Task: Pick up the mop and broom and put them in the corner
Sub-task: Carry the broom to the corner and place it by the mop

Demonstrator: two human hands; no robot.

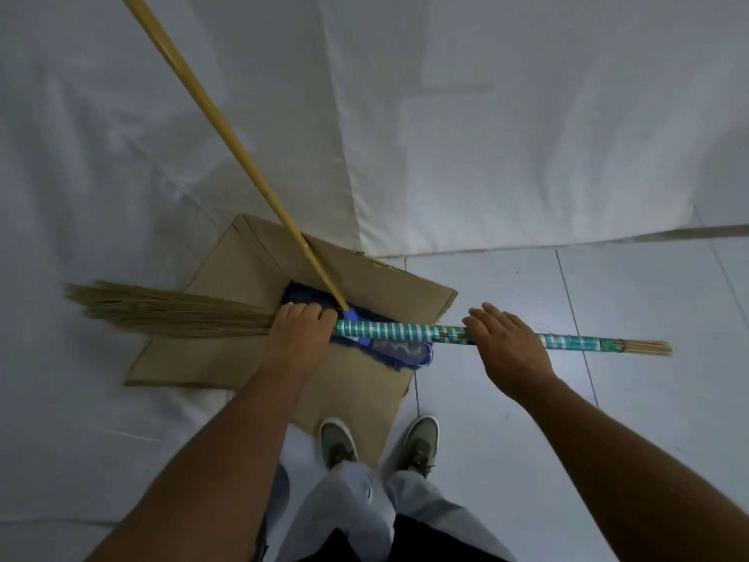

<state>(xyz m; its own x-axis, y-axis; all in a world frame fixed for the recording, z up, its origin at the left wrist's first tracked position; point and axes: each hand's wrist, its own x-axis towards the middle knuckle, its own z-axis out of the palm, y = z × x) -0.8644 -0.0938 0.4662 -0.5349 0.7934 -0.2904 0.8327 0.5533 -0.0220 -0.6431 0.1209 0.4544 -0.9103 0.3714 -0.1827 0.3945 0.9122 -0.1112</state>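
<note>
- Two hands on one broom (pixel 389 332), held level across the scene, straw bristles at far left.
- Left hand (pixel 302 332) wrapped tight round the handle beside the bristles.
- Mop (pixel 389 350), blue head flat on cardboard (pixel 227 358) under the broom, yellow pole leaning up toward the far-left white sheeting.
- Right hand (pixel 506 342) resting over the striped handle, fingers loosely curled, grip hard to tell.
- Tiled floor (pixel 608 302) at right.

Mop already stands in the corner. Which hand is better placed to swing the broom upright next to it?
Left. The left hand is closed on the teal-and-white striped broom handle right beside the straw bristles, the heavy end. The right hand rests further along the handle with fingers flat, no firm grip visible.
</note>
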